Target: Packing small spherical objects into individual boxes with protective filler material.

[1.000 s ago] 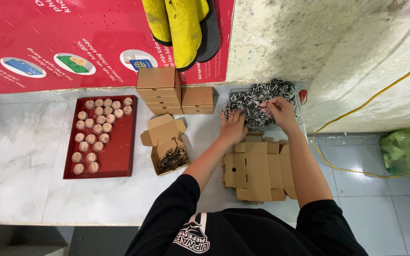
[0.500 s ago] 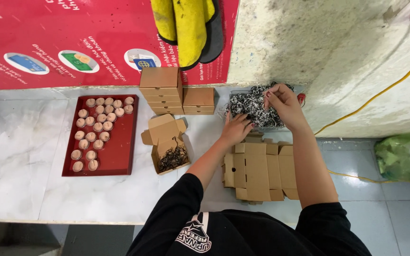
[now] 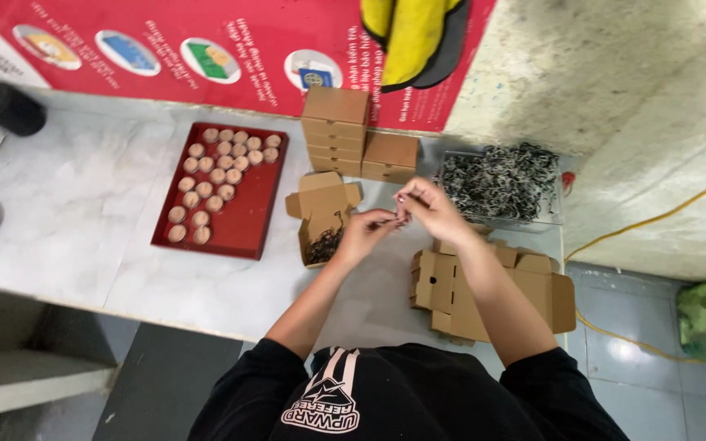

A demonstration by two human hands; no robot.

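Small dark metal piece (image 3: 392,219) sat pinched between both hands above the tabletop (image 3: 83,220), long axis roughly left-right, spanning the gap between fingertips. Exact shape too small to tell. Left hand (image 3: 363,237) curled shut on its near end; right hand (image 3: 428,211) closed on the far end, fingers bunched, thumb up. Open small cardboard box (image 3: 321,214) lay just left of and below the left hand, flaps spread, dark pieces heaped in its bottom, so left hand was the nearer one to it. Clear tray of dark tangled pieces (image 3: 502,181) stood to the right beyond the right hand, close by. Flat folded carton blanks (image 3: 484,286) lay under the right forearm. Stack of closed cardboard boxes (image 3: 335,131) behind the open one. Red tray of round wooden caps (image 3: 221,192) well apart to the left. Nothing stood between hands and open box.
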